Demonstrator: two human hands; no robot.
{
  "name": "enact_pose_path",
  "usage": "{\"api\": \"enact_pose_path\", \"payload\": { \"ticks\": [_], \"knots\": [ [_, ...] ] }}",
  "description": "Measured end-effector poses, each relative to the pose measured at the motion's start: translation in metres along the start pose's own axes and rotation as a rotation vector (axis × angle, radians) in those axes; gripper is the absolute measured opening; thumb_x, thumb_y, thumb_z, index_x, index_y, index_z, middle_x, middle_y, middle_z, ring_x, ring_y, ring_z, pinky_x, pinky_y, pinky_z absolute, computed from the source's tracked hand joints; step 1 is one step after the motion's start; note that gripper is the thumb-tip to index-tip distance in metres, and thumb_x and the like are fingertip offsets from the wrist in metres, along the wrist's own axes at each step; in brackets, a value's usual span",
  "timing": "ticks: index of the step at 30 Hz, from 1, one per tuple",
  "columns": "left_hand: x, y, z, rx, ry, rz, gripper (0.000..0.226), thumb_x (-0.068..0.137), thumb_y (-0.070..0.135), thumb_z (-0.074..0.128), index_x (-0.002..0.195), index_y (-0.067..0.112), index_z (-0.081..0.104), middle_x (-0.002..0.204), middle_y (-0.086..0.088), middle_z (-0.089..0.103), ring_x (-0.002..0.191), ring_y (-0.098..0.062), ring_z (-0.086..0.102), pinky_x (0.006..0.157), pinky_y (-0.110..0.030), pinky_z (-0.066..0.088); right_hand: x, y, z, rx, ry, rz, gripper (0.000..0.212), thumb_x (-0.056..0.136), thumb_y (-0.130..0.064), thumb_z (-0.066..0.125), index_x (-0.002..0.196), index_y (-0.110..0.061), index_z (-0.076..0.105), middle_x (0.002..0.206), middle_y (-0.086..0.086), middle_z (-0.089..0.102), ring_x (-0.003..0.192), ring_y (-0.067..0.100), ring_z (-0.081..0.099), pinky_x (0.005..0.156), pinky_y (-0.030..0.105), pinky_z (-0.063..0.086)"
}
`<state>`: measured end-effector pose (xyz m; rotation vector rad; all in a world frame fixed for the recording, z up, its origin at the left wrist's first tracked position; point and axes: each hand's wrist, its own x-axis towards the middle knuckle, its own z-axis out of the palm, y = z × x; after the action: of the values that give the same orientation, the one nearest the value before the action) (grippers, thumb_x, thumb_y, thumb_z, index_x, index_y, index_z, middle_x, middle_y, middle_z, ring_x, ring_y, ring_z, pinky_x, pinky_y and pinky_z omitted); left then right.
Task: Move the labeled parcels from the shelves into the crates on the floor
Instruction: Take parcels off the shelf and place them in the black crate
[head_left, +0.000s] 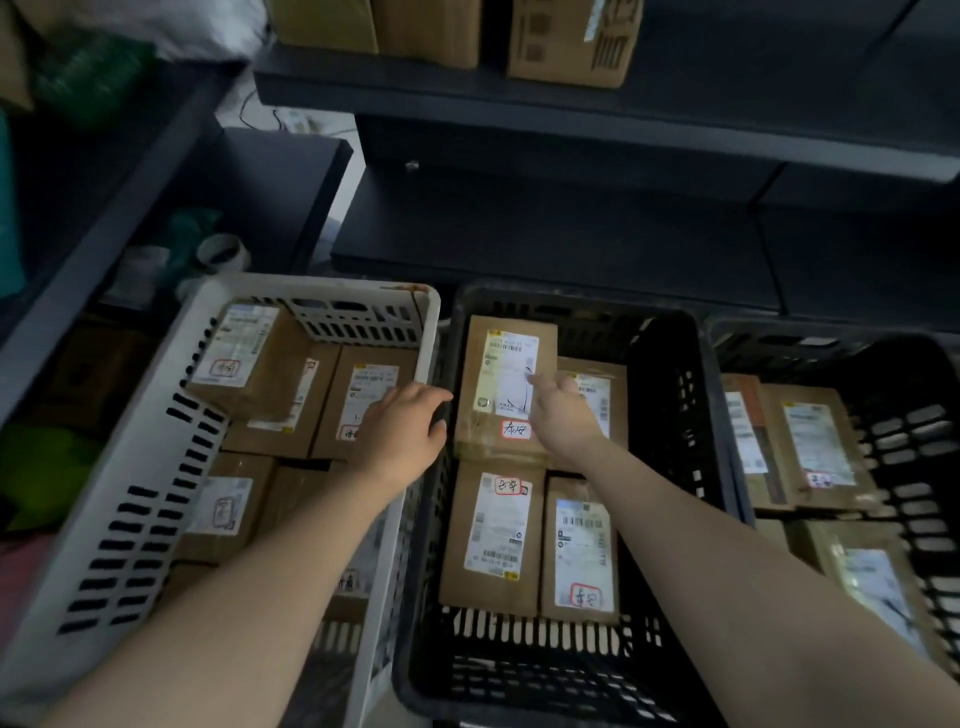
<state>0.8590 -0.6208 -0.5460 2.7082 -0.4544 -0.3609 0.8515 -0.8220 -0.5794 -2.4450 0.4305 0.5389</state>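
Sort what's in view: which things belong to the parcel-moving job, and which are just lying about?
Job: white crate, middle black crate, right black crate, labeled parcel under the right hand, boxes on the upper shelf.
Lying about: tape roll, bright green object.

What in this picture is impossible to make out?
Head view.
Too small, blurred: label print on the top parcel.
Hidden behind the hand itself: whether the right hand grips it.
Cut by the right edge: right black crate.
Cut by the top edge: shelf boxes.
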Motion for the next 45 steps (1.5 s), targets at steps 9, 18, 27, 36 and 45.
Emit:
{"api": "enact_pose_path", "payload": {
  "ticks": [9, 18, 27, 36, 45],
  "knots": [
    [-0.09, 0.055, -0.083, 0.21, 0.158, -0.067, 0.043, 0.093, 0.024, 0.044, 0.136, 0.027, 0.045, 0.13, 0.0, 0.053, 0.121, -0.023, 0.045, 0.095, -0.037, 0.04, -0.097, -0.041, -0.075, -0.323, 0.018, -0.342, 0.05, 0.098, -0.017, 0.043, 0.147, -0.022, 0.035, 0.156, 0.01, 0.025, 0.138, 0.036, 0.029, 0.104, 0.046, 0.041],
    [-0.288, 0.08, -0.222, 0.374, 0.509, -0.341, 0.038, 0.094, 0.028, 0.044, 0.131, 0.028, 0.05, 0.126, 0.004, 0.056, 0.117, -0.021, 0.049, 0.092, -0.036, 0.041, -0.255, -0.181, -0.118, -0.325, 0.151, -1.029, 0.044, 0.098, -0.024, 0.048, 0.142, -0.023, 0.043, 0.145, 0.006, 0.04, 0.13, 0.032, 0.04, 0.102, 0.043, 0.042],
    [-0.508, 0.051, -0.349, 0.545, 0.835, -0.694, 0.037, 0.094, 0.029, 0.045, 0.131, 0.029, 0.05, 0.126, 0.006, 0.057, 0.119, -0.02, 0.049, 0.092, -0.036, 0.039, -0.437, -0.367, -0.083, -0.227, 0.159, -1.557, 0.045, 0.098, -0.026, 0.048, 0.142, -0.024, 0.043, 0.143, 0.002, 0.042, 0.131, 0.027, 0.038, 0.103, 0.038, 0.038],
    [-0.667, -0.029, -0.399, 0.509, 0.956, -0.887, 0.039, 0.091, 0.022, 0.051, 0.131, 0.023, 0.053, 0.131, -0.001, 0.055, 0.121, -0.024, 0.048, 0.094, -0.036, 0.038, -0.55, -0.494, 0.002, -0.227, 0.02, -1.657, 0.045, 0.098, -0.028, 0.047, 0.143, -0.022, 0.042, 0.14, 0.007, 0.044, 0.124, 0.033, 0.042, 0.099, 0.044, 0.043],
    [-0.713, -0.119, -0.432, 0.35, 1.075, -0.989, 0.051, 0.089, 0.021, 0.057, 0.138, 0.025, 0.043, 0.135, -0.002, 0.046, 0.122, -0.023, 0.043, 0.099, -0.035, 0.039, -0.597, -0.585, 0.059, -0.115, -0.053, -1.709, 0.048, 0.094, -0.019, 0.056, 0.141, -0.022, 0.045, 0.141, 0.009, 0.043, 0.126, 0.029, 0.047, 0.103, 0.036, 0.042]
  ]
}}
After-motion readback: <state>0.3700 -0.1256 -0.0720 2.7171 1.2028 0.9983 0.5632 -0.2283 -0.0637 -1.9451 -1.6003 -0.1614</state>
